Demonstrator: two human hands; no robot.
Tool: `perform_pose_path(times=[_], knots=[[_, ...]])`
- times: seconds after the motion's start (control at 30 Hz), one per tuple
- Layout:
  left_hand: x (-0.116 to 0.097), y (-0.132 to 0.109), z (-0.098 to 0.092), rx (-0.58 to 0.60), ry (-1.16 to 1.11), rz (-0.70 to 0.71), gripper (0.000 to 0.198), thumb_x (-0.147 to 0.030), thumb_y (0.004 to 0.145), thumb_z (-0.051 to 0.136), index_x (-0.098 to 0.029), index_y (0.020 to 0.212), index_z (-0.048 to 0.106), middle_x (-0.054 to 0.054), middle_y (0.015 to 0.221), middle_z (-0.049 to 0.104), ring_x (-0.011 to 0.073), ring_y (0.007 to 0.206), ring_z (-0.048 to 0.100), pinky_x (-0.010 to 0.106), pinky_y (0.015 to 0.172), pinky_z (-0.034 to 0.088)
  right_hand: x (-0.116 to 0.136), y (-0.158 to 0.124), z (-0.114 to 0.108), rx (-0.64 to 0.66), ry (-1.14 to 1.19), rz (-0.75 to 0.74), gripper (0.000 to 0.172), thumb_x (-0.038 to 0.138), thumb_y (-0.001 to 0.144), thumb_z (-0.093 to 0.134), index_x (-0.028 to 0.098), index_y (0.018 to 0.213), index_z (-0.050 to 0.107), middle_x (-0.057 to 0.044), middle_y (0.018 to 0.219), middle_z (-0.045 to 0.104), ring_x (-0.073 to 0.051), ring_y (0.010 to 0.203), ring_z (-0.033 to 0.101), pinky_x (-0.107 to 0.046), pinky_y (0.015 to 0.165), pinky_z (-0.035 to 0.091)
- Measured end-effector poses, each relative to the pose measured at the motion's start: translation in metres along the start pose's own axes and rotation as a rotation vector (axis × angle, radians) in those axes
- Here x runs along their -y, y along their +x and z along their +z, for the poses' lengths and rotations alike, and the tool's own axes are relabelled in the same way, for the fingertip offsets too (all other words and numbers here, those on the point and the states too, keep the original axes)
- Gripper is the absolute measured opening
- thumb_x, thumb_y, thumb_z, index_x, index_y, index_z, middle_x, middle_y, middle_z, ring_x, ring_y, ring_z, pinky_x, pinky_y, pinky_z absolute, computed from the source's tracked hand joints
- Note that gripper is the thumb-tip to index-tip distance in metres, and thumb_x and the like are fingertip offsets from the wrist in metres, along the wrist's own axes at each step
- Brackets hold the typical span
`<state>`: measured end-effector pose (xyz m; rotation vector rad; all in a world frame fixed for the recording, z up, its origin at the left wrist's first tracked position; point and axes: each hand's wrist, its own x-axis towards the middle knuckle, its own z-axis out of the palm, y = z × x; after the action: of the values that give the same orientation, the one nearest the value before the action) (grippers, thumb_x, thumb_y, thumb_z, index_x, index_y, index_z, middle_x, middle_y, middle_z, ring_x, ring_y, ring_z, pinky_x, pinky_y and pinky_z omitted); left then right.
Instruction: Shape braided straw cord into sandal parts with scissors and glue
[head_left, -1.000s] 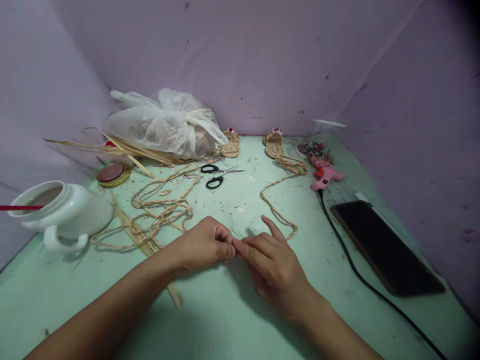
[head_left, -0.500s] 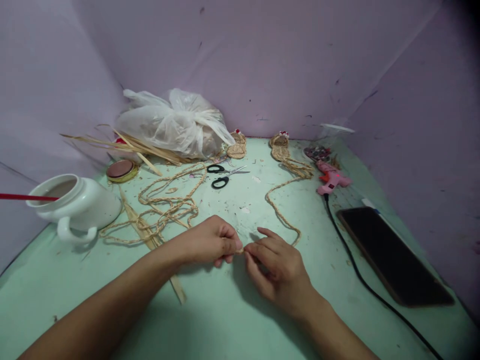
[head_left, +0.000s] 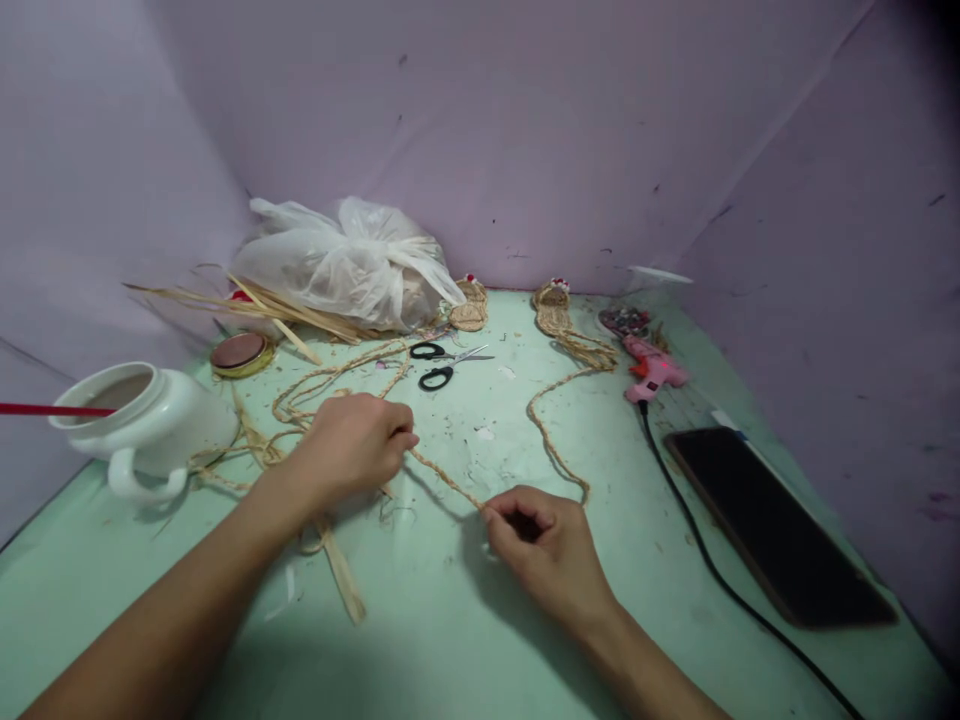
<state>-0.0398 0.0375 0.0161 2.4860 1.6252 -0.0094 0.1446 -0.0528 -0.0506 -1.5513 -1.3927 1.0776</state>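
A length of braided straw cord (head_left: 448,480) is stretched between my two hands above the green tabletop. My left hand (head_left: 362,440) is closed round its upper left end, near the loose coils of cord (head_left: 296,390). The fingertips of my right hand (head_left: 544,540) pinch the lower right end. Further right, more braided cord (head_left: 551,437) runs back to a small woven sandal (head_left: 553,308); whether it joins the stretch I hold is hidden by my right hand. A flat straw strip (head_left: 343,575) lies below my left wrist.
Black-handled scissors (head_left: 442,365) lie beyond my hands, with a second woven sandal (head_left: 470,308) and a tied white plastic bag (head_left: 345,255) behind. At left is a white pot (head_left: 187,415); at right, a pink glue gun (head_left: 654,370) with a black cable and a phone (head_left: 780,530).
My left hand has moved left and away from my right hand, so a taut stretch of braided cord now shows between them. My right hand stays nearly in place, its fingers curled in more.
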Motion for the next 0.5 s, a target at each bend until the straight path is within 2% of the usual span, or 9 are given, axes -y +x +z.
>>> perform_pose_path(times=[0.07, 0.2, 0.37, 0.5], knots=[[-0.003, 0.003, 0.009, 0.057, 0.119, 0.021, 0.024, -0.031, 0.078, 0.044, -0.020, 0.069, 0.064, 0.007, 0.068, 0.065, 0.0226, 0.067, 0.058, 0.028, 0.053, 0.027, 0.000, 0.000, 0.002, 0.027, 0.030, 0.062, 0.015, 0.022, 0.068, 0.053, 0.014, 0.061, 0.063, -0.001, 0.054, 0.057, -0.012, 0.050, 0.048, -0.023, 0.047, 0.037], [-0.007, 0.006, 0.020, 0.095, 0.147, 0.024, 0.026, -0.030, 0.080, 0.041, -0.019, 0.074, 0.063, 0.010, 0.073, 0.067, 0.0250, 0.074, 0.061, 0.029, 0.058, 0.034, 0.001, -0.001, 0.004, 0.057, 0.044, 0.129, 0.014, 0.020, 0.066, 0.050, 0.014, 0.057, 0.059, 0.001, 0.050, 0.052, -0.010, 0.047, 0.043, -0.022, 0.044, 0.032], [-0.012, 0.004, 0.023, 0.132, 0.116, 0.013, 0.026, -0.025, 0.079, 0.041, -0.016, 0.075, 0.064, 0.013, 0.078, 0.068, 0.0261, 0.075, 0.063, 0.032, 0.062, 0.039, -0.005, -0.004, 0.010, 0.097, -0.076, 0.027, 0.015, 0.021, 0.065, 0.048, 0.015, 0.056, 0.058, -0.001, 0.050, 0.054, -0.012, 0.047, 0.045, -0.022, 0.045, 0.032], [-0.013, 0.001, 0.021, 0.126, 0.094, 0.028, 0.025, -0.024, 0.078, 0.043, -0.016, 0.075, 0.066, 0.015, 0.078, 0.069, 0.0280, 0.074, 0.064, 0.034, 0.062, 0.042, -0.023, -0.003, 0.015, 0.084, -0.173, -0.029, 0.017, 0.026, 0.065, 0.048, 0.016, 0.055, 0.057, 0.000, 0.047, 0.052, -0.011, 0.044, 0.044, -0.022, 0.043, 0.029]])
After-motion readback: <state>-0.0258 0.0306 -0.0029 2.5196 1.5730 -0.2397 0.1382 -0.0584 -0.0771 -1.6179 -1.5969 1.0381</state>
